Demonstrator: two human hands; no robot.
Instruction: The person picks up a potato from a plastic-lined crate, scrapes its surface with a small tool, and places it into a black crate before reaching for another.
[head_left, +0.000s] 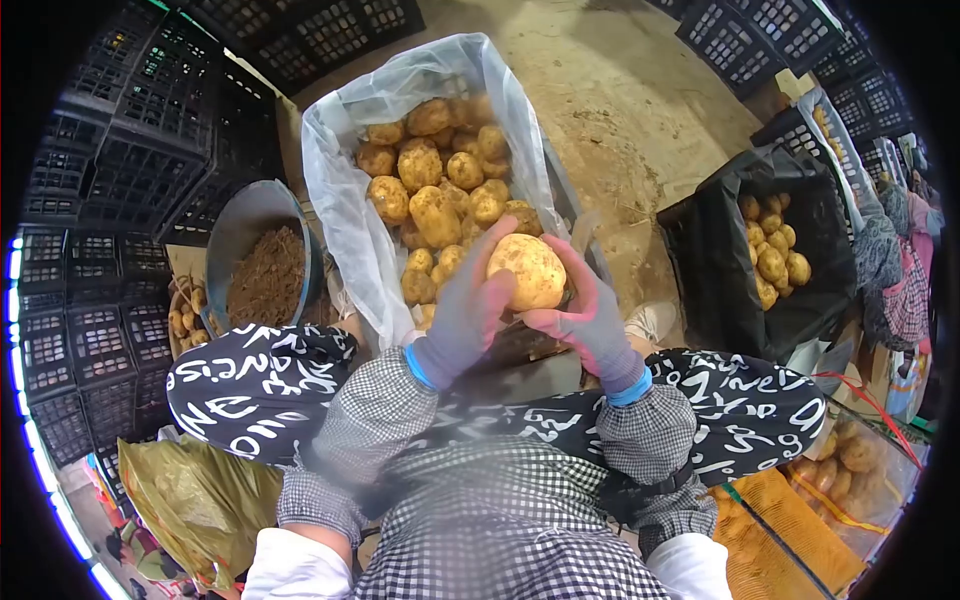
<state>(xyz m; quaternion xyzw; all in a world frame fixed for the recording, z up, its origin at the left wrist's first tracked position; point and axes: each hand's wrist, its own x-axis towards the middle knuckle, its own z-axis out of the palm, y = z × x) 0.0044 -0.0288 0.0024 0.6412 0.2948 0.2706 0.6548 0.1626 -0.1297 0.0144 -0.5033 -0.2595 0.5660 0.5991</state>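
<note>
Stacked black plastic crates (120,150) are standing along the left side and across the top of the view, on a bare dirt floor (620,90). Directly ahead of the seated person, a clear plastic liner (340,190) is standing open and holding a heap of yellow potatoes (435,215). To the right, well apart from it, a black-lined crate (720,260) is holding a smaller lot of potatoes (770,260). Left of the clear liner, a grey basin (235,235) is holding loose brown material (268,275); what the material is cannot be told.

A single large potato (527,272) is being held above the near edge of the clear liner, in front of the person's knees. The left hand (465,320), gloved in grey, is cupping the potato's left side, with its fingers curled up and over the top. The right hand (590,320), gloved in pink and grey, is pressing against the potato's right and lower side, with its fingers partly closed around it. Both hands are touching the potato.
</note>
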